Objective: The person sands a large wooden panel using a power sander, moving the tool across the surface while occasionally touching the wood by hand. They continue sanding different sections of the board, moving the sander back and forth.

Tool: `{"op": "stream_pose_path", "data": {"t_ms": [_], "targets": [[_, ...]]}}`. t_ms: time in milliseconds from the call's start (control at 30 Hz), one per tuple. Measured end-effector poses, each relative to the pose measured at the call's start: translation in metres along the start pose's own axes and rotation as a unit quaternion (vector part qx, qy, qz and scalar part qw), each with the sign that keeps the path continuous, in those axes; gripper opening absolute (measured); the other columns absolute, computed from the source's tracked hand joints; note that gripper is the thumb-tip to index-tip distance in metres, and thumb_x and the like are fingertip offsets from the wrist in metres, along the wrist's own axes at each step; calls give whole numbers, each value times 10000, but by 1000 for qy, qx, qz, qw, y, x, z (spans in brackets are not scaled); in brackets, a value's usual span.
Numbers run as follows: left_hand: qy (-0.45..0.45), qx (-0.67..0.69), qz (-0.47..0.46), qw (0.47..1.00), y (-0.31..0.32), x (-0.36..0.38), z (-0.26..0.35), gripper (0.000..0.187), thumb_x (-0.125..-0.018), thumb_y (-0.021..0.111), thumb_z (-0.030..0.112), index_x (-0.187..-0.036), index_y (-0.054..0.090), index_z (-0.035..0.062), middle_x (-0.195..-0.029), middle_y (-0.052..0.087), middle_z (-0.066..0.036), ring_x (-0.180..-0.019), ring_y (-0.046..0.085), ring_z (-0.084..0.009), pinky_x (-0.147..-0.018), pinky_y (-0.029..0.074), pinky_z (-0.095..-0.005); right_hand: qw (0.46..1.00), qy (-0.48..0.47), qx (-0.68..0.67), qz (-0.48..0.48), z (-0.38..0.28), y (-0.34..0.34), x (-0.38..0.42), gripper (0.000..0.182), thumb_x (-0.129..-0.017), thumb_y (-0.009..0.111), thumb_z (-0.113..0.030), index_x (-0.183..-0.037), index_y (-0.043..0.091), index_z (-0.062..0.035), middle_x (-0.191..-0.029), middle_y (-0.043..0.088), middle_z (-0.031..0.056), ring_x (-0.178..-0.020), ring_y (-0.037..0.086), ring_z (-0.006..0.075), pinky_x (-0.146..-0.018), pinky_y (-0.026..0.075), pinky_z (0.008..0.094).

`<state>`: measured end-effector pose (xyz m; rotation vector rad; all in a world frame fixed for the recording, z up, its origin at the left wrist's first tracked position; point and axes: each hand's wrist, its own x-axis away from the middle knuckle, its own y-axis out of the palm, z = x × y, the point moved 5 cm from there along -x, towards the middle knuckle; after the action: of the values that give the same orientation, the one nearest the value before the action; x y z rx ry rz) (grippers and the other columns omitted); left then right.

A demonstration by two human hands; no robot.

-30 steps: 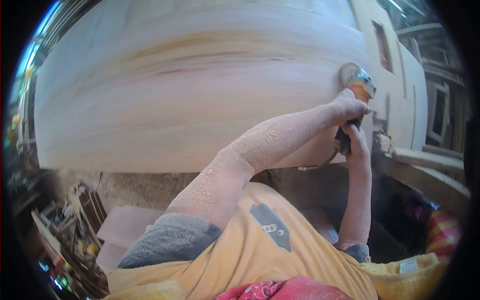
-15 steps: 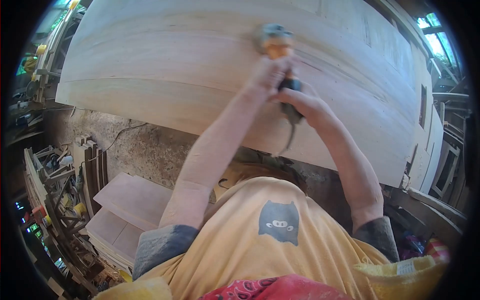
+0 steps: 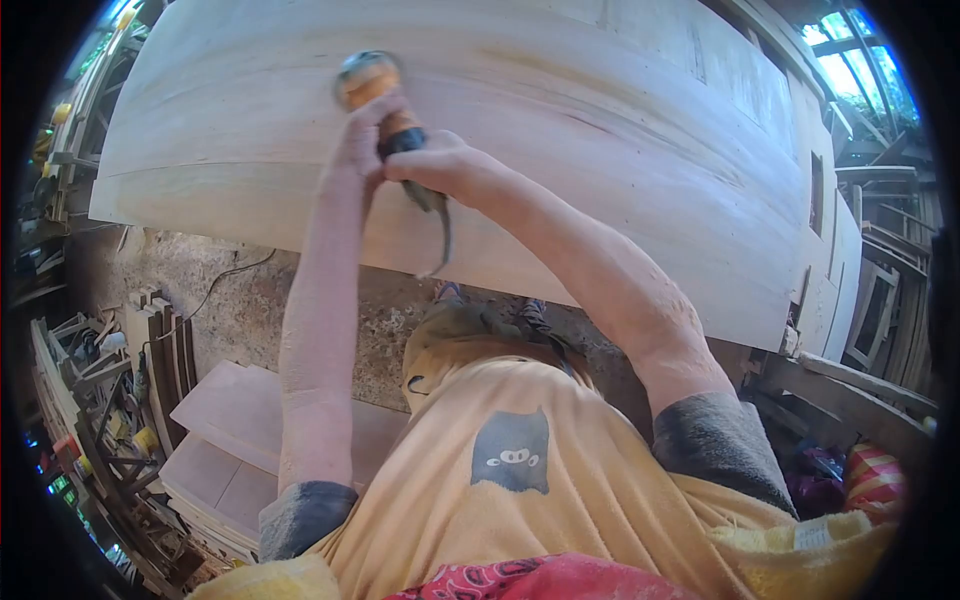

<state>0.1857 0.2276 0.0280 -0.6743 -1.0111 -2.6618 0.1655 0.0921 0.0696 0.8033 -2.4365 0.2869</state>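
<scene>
Far left, 9 o'clock: clutter of wood offcuts (image 3: 170,345) and stacked boards (image 3: 235,440) on the dusty floor (image 3: 300,300), a cable trailing across it.

L hand (image 3: 355,150) wrapped over the front of the sander (image 3: 372,85), fingers closed on its orange head, approx 11 o'clock in view. Tool sits flat against the big pale wood panel (image 3: 620,170), toward the panel's left-centre; blurred, so exact contact edge hard to read.

R hand (image 3: 435,165) just beside L, closed round the black rear grip; cord (image 3: 442,235) hangs from it toward 6 o'clock.

Judgement: keep disc flat, not tipped on edge; light even pressure w/ both hands, travel along the grain, keep cord clear of the pad.

Right, 3 o'clock: frames and timber (image 3: 870,300) leaning, well apart from hands.
</scene>
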Motion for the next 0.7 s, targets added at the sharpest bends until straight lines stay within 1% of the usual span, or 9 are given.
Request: {"op": "stream_pose_path", "data": {"t_ms": [67,167,233,333,367,467,533,600,700], "targets": [[-37,4,-48,998,43,-2,-47,197,-894,786,172,-987,631,93,-823,637,-23,-711,653,-161,-642,574,-335,999,-8,-44,21,31,-36,33,344,-733,779,-314,-896,692,-23,-767,642,52,-673,611,146,-577,478,303],[-82,-30,-121,989,128,8,-123,293,-866,820,204,-1009,588,97,-810,628,-19,-678,635,-152,-643,573,-336,990,39,-62,122,78,-101,104,368,-773,782,-327,-969,667,-37,-777,629,40,-654,598,137,-567,482,297],[-110,-8,-168,980,180,16,-173,312,-841,841,174,-1002,586,94,-796,613,-22,-654,618,-138,-637,571,-330,981,61,-73,170,108,-145,149,400,-786,775,-343,-1014,652,-38,-806,621,42,-661,596,140,-573,492,303],[-157,-3,-206,966,231,38,-212,310,-832,844,146,-988,582,88,-789,609,-28,-675,648,-171,-635,577,-348,968,62,-113,217,127,-176,195,401,-773,771,-334,-1007,654,-30,-803,614,45,-679,601,158,-591,496,325],[-160,-1,-205,965,233,38,-212,311,-831,844,144,-988,582,85,-790,610,-30,-679,652,-178,-637,579,-352,963,58,-128,231,126,-179,201,397,-765,771,-328,-996,659,-25,-795,613,45,-687,604,167,-598,494,335],[-154,10,-207,966,226,19,-215,324,-830,839,138,-1016,583,69,-800,622,-52,-691,664,-201,-653,589,-371,971,46,-110,206,124,-181,182,417,-787,771,-355,-1023,637,-38,-813,605,44,-668,592,136,-583,498,304],[-159,52,-166,972,202,7,-187,214,-838,807,83,-926,612,90,-743,600,-29,-602,601,-160,-588,545,-342,982,44,-70,168,112,-169,147,416,-783,773,-349,-1019,635,-36,-805,611,45,-669,596,138,-581,495,302],[-100,17,-108,989,177,15,-137,213,-848,804,98,-932,609,80,-744,603,-37,-612,614,-171,-603,560,-355,990,42,-45,126,89,-145,116,416,-778,776,-346,-1016,635,-35,-798,622,47,-673,603,141,-581,491,299],[-114,2,-55,992,149,17,-102,224,-839,808,103,-931,605,79,-751,610,-41,-637,627,-176,-618,565,-356,993,40,-32,105,72,-122,94,415,-772,779,-345,-1015,640,-39,-799,634,48,-682,610,144,-585,490,302]]}}
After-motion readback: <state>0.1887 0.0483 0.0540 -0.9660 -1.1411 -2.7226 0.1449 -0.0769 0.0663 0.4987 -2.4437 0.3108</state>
